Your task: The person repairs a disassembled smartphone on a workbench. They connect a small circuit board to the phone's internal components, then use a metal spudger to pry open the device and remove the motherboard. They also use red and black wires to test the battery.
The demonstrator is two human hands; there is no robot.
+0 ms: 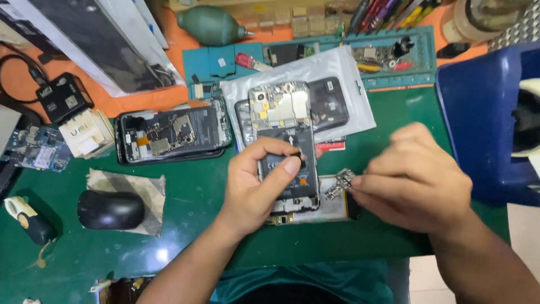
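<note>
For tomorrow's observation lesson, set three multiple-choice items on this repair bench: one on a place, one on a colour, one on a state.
1. Where does the black computer mouse lie?
A. left of the hands
B. on the blue bin
C. under the plastic bag

2. What colour is the bench mat?
A. red
B. green
C. white

3. The opened black smartphone under the left hand has its back cover:
A. on
B. off
C. taped shut

A: it sits at the left on a cloth scrap. B: green surface around the hands. B: circuit board and battery are exposed.
</note>
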